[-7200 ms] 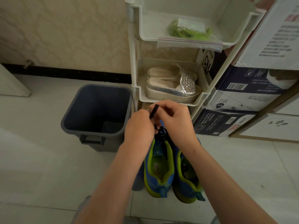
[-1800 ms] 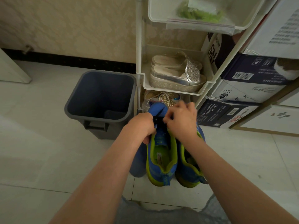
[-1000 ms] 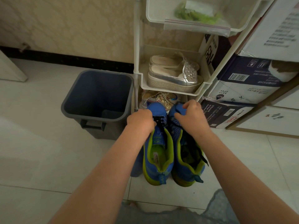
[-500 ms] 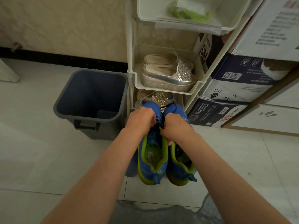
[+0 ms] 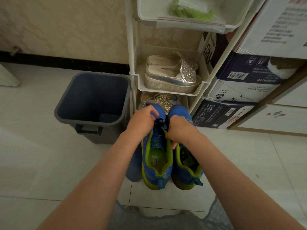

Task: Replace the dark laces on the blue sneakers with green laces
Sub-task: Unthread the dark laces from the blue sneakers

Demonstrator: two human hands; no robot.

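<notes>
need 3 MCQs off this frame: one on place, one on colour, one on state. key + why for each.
1. Where is the bag of green laces?
A) in the bin
B) on the floor
C) in the rack's top tray

2. What colour lines the blue sneakers?
A) lime green
B) red
C) white

3. What state is the dark lace of the left sneaker in?
A) gone from the shoe
B) still threaded near the toe
C) swapped for green

Key:
1 C: the bag lies in the top tray and overhangs its front edge.
2 A: both shoes show a lime collar and insole.
3 B: the dark lace shows between the left hand, which pinches it, and the right hand, which grips that sneaker.
</notes>
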